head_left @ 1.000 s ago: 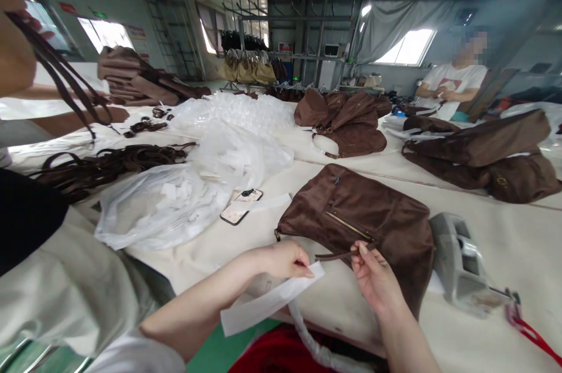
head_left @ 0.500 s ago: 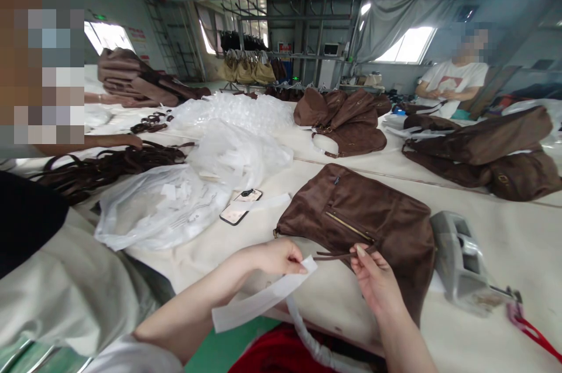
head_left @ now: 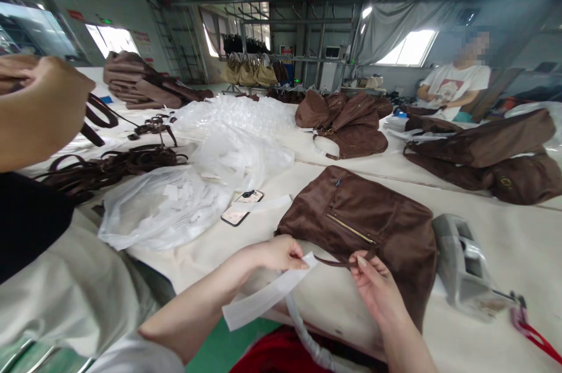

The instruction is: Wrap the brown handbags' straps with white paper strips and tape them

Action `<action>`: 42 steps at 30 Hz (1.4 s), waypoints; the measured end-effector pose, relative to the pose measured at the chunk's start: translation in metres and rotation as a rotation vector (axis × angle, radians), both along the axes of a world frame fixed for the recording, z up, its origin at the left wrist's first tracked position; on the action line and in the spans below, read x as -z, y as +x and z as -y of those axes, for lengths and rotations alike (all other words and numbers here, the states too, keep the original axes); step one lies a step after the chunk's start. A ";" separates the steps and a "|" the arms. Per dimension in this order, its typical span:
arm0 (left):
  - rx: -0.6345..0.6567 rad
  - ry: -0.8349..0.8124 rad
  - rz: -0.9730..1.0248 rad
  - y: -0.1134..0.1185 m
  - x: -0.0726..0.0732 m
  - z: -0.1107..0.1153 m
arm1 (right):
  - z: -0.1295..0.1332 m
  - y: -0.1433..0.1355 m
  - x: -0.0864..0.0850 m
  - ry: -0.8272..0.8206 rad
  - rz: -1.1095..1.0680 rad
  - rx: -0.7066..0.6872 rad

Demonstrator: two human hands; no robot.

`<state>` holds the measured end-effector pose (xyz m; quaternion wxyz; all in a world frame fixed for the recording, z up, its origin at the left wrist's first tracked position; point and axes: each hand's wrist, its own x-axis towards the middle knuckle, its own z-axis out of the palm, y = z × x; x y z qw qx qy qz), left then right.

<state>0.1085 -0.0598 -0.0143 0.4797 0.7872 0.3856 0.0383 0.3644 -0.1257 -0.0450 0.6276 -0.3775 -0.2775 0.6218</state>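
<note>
A brown leather handbag [head_left: 351, 203] lies on the table in front of me, its gold zipper [head_left: 349, 228] facing up. My left hand [head_left: 285, 253] pinches one end of a white paper strip [head_left: 267, 297], which hangs down toward the table edge. Between finger and thumb, my right hand [head_left: 373, 279] holds a thin brown leather cord [head_left: 333, 263] over the bag's near edge. The cord's left end reaches close to the strip. A white-wrapped handle [head_left: 298, 323] droops below my left hand, over the table's edge.
A grey tape dispenser [head_left: 465, 262] stands right of the bag. A phone [head_left: 241, 209] and an open plastic bag [head_left: 162, 209] lie to the left. Brown straps [head_left: 109, 168] lie beside a co-worker's arm [head_left: 48, 109]. More brown handbags [head_left: 346, 121] are piled behind.
The cord in my right hand has dropped slightly and now bends. The paper strip's lower end has swung a little right. At left, the co-worker's arm has risen from the straps, lifting some.
</note>
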 end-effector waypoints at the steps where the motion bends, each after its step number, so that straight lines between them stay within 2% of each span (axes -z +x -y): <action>1: -0.005 -0.001 0.000 -0.001 0.000 0.000 | 0.000 0.000 0.000 -0.002 -0.004 0.002; 9: 0.002 0.048 -0.002 0.000 -0.002 0.001 | -0.001 0.000 0.001 -0.030 -0.037 -0.022; 18: 0.045 0.152 -0.010 0.005 -0.016 0.010 | -0.004 0.000 0.005 -0.108 -0.044 0.059; 25: 0.067 0.172 0.024 0.003 -0.013 0.014 | -0.005 -0.003 0.005 -0.153 -0.019 0.125; 30: 0.072 0.154 0.039 0.006 -0.023 0.016 | -0.005 -0.008 0.001 -0.171 0.047 0.136; 34: 0.081 0.148 0.016 0.015 -0.031 0.013 | -0.005 -0.009 0.003 -0.146 0.132 0.132; 39: 0.102 0.190 -0.007 0.039 -0.031 0.002 | -0.006 -0.009 0.009 -0.156 0.140 0.122; 42: 0.068 0.193 0.004 0.056 -0.031 -0.006 | -0.006 -0.010 0.008 -0.123 0.136 0.119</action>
